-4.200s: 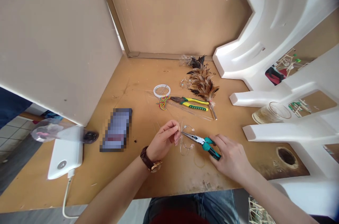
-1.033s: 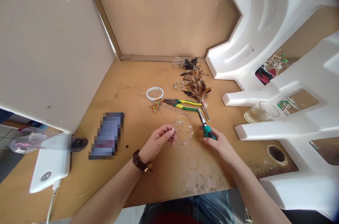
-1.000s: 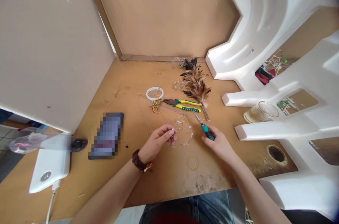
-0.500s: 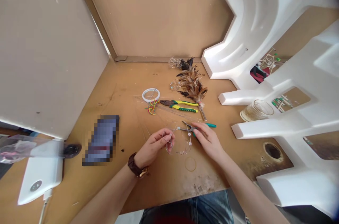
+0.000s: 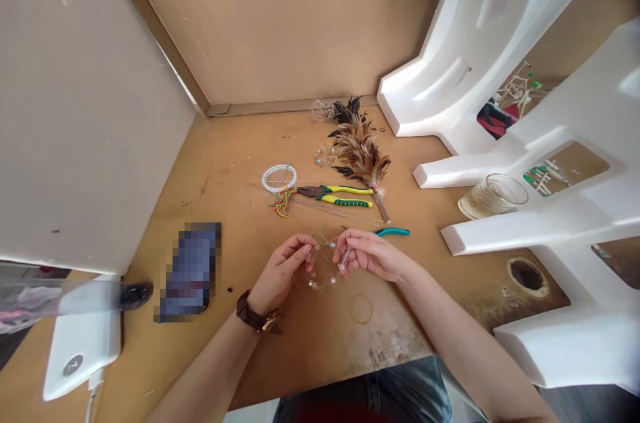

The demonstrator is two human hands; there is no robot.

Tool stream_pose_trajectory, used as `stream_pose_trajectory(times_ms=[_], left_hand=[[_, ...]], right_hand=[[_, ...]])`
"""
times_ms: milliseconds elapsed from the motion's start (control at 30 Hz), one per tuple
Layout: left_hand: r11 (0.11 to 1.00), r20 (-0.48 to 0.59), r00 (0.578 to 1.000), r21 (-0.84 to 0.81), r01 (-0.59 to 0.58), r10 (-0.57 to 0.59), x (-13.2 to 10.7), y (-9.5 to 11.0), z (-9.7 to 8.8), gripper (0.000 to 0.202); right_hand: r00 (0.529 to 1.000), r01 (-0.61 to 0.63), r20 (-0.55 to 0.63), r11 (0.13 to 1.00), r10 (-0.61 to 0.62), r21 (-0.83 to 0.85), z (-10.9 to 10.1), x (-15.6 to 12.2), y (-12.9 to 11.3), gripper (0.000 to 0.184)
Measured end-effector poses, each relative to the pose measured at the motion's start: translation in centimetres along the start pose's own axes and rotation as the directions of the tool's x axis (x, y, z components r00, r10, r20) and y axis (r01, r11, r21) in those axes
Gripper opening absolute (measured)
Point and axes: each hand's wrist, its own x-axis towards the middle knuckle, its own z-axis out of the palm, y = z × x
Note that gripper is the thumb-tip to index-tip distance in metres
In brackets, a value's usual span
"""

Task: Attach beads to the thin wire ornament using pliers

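A loop of thin wire strung with pale beads [image 5: 333, 281] hangs between my two hands, a little above the table. My left hand [image 5: 290, 264] pinches its left side between thumb and fingers. On the right side, my right hand [image 5: 367, 254] has its fingers closed on the beaded wire. Pliers with teal handles [image 5: 393, 232] lie just behind my right hand, their jaws mostly hidden by it. Farther back rest yellow-and-green pliers [image 5: 345, 198], beside a bundle of coloured threads [image 5: 284, 201] and a white ring [image 5: 279, 178].
A feather duster [image 5: 363, 153] lies behind the pliers, near tangled wire [image 5: 324, 110] and another beaded piece [image 5: 326, 156]. A rubber band [image 5: 361, 308] is near the front edge. Left are a blurred-out phone [image 5: 190, 270] and white power bank [image 5: 83, 343]; right, a glass [image 5: 493, 196] and white moulded frame [image 5: 470, 240].
My right hand has let go of the teal-handled pliers and moved onto the beaded wire. The loop is now held up between both hands. The view has shifted slightly.
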Motion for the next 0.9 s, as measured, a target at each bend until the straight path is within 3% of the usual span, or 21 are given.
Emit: stream_pose_trajectory(times_ms=[167,267,367,467,567,633,767,900], left_hand=[[1.0,-0.045,0.999,-0.009,-0.008,0.007,0.17,-0.7,-0.05,0.015],[0.999,-0.046,0.999,-0.039,0.02,-0.022,0.14,-0.68,0.08,0.017],[0.989,0.014,0.994,-0.097,0.108,-0.107,0.07,-0.53,0.36,0.025],[0.987,0.083,0.985,-0.054,0.154,-0.149,-0.06,-0.48,0.52,0.025],[0.994,0.084,0.99,0.034,0.108,-0.111,-0.14,-0.49,0.44,0.024],[0.995,0.066,0.995,0.068,0.076,-0.08,-0.13,-0.51,0.35,0.023],[0.992,0.024,1.0,0.124,0.004,-0.007,-0.07,-0.74,0.45,0.023],[0.99,-0.022,0.998,0.128,-0.062,0.065,-0.08,-0.98,0.66,0.025]], right_hand=[[0.996,-0.015,-0.094,0.979,-0.004,-0.202,0.01,-0.55,-0.23,0.022],[0.995,-0.017,-0.099,0.974,-0.006,-0.228,0.15,-0.68,-0.35,0.021],[0.993,-0.004,-0.118,0.975,-0.023,-0.22,0.15,-0.66,-0.22,0.022],[0.989,0.012,-0.139,0.96,-0.053,-0.279,0.02,-0.6,-0.06,0.022],[0.989,-0.03,-0.144,0.943,-0.02,-0.333,-0.17,-0.51,0.1,0.025],[0.977,-0.061,-0.211,0.926,-0.021,-0.374,-0.25,-0.43,0.3,0.027],[0.911,-0.062,-0.385,0.874,-0.147,-0.481,-0.21,-0.34,0.6,0.026],[0.905,-0.004,-0.387,0.906,-0.177,-0.424,-0.15,-0.54,0.17,0.026]])
